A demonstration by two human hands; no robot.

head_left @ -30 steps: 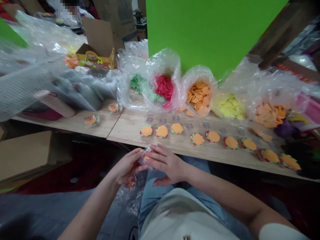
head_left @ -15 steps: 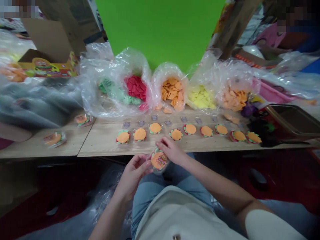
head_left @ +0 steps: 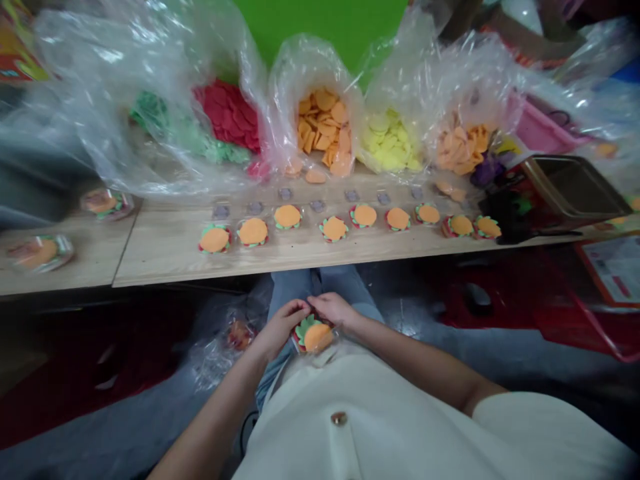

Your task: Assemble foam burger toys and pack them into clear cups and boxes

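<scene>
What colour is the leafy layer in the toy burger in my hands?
Green: the leafy layer beside the round orange top shows best in the head view.

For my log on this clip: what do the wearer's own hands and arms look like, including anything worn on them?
The left hand and right hand are ungloved, with no watch or bracelet visible. A short, loose, off-white sleeve covers the right upper arm; the left one is out of view. It matches the top. Blur hides finer details, such as rings.
</scene>
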